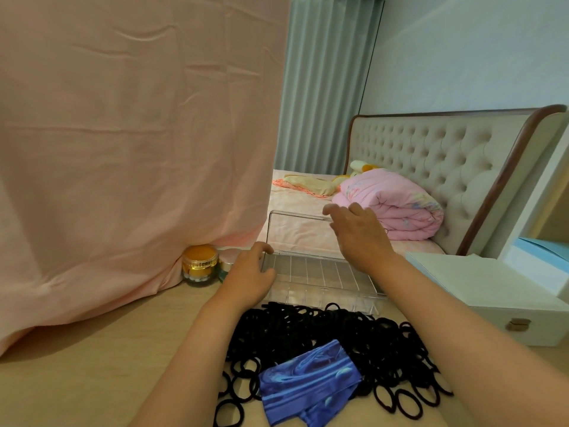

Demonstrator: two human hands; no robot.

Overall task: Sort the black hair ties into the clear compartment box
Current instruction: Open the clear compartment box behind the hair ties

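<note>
Both bare forearms reach away from the near edge across the bench (92, 349). The left hand (249, 272) sits at the left side of the clear compartment box (323, 280), fingers curled over its far-left corner and thumb lying on the inner side of the rim, so this grip is closed on the box wall. The right hand (360, 235) is held higher, palm down, fingers nearly straight and spread, with the fingertips touching the top edge of the lid (295, 232). This grip is open, and its thumb is hidden under the hand.

The lid stands upright from the far edge of the box. The box lies flat on the bench, with thin dividers cutting it into rows of narrow cells. Through the clear plastic I cannot tell whether any cell holds anything. The black hair ties (308, 334) lie in 1 large loose heap on the bench against the box's near wall, between the 2 forearms. A blue cloth (308, 383) lies on the near part of the heap.

At far left 2 jars stand at the foot of a hanging pink sheet (123, 149): an orange-lidded jar (200, 263) and a second jar (229, 261) half hidden behind the left hand. The right forearm covers the box's right end and part of a white case (492, 282) on the right
</note>
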